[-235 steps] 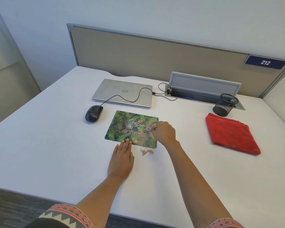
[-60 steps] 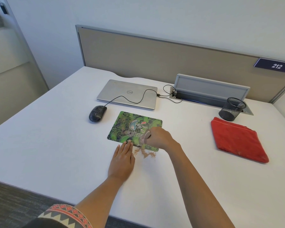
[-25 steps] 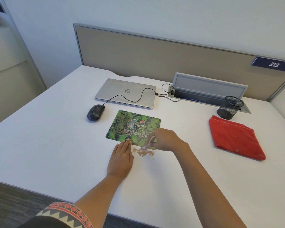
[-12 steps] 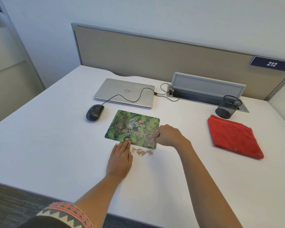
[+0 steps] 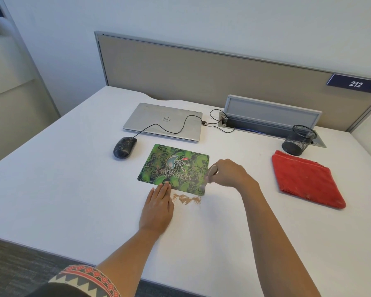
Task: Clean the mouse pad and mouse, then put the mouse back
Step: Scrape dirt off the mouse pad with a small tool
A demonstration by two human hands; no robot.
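Note:
A green patterned mouse pad point(image 5: 171, 166) lies flat on the white desk point(image 5: 62, 189). My left hand point(image 5: 157, 207) lies flat with straight fingers, its fingertips pressing the pad's near edge. My right hand point(image 5: 230, 173) grips a small pale brush point(image 5: 209, 174) at the pad's right edge, its blurred bristles over the near right corner. A small pile of brown dust point(image 5: 186, 198) sits on the desk just in front of the pad. The black wired mouse point(image 5: 124, 146) rests on the desk left of the pad, dust specks on its top.
A closed silver laptop point(image 5: 163, 120) lies behind the pad, with the mouse cable across its lid. A folded red cloth point(image 5: 306, 179) lies to the right, a black mesh cup point(image 5: 298, 140) behind it. An open cable hatch point(image 5: 272, 113) and a partition stand at the back.
My right hand swept the brush down to the pad's near edge, then drew back up to the right edge. The dust pile in front of the pad has grown. My left hand has stayed put.

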